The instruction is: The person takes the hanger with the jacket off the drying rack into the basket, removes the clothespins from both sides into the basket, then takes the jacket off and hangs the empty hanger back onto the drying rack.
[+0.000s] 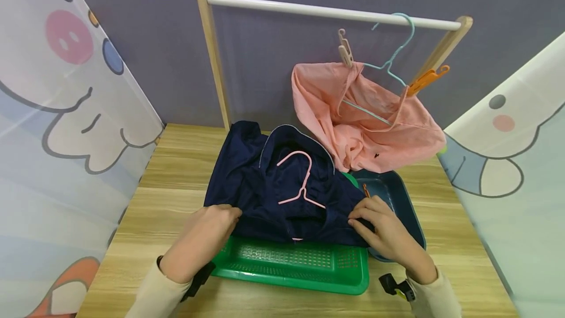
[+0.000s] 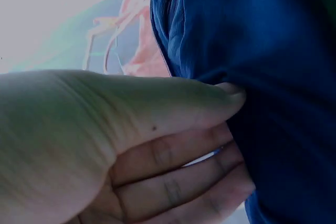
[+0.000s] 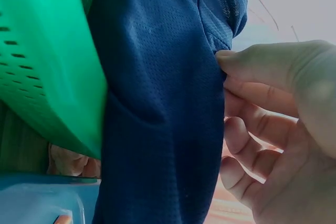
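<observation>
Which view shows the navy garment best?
The head view: it takes in nearly the whole navy garment, lying over the green basket. The left wrist view shows only a section pinched by the left hand; the right wrist view, only one pinched by the right hand.

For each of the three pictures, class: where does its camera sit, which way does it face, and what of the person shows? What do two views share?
Head: on the head, facing forward and down at the navy garment; both hands, left and right, show.
Left wrist: on that wrist, facing the left hand, which shows pinching the garment.
Right wrist: on that wrist, facing the right hand, which shows pinching the garment.
Shared: head and right wrist both show the green basket.
</observation>
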Demonstrator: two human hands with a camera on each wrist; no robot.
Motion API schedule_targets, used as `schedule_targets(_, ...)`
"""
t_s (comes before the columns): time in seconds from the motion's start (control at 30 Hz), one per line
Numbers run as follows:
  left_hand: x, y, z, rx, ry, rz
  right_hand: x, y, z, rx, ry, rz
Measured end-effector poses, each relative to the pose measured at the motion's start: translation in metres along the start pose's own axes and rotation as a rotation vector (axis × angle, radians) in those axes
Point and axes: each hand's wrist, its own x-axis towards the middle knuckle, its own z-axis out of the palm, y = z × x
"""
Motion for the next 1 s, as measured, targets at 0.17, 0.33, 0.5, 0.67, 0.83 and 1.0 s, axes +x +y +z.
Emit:
schedule_targets(0.17, 0.01, 0.009, 0.001, 0.025, 0.018, 0.031, 0.001, -0.001, 0.003, -0.002, -0.011, 0.003)
schedule_targets(0.33, 0.018, 0.017, 0.002, -0.001, 0.084, 0.046, 0.003, -0.002, 0.003, 0.011, -0.009, -0.003)
schedule_targets(0.5, 0.026, 0.025, 0.004, -0.013, 0.175, 0.105, 0.007, -0.003, 0.006, 0.022, -0.009, -0.024)
schedule_targets(0.67, 0.031, 0.029, 0.006, -0.016, 0.241, 0.131, 0.012, -0.005, 0.008, 0.026, 0.004, -0.043)
schedule_targets(0.83, 0.025, 0.025, 0.004, -0.01, 0.288, 0.112, 0.017, -0.007, 0.01, 0.05, 0.067, -0.098)
schedule_targets(1.0, 0.018, 0.019, 0.0, -0.025, 0.337, 0.098, 0.016, -0.009, 0.007, 0.043, 0.084, -0.097)
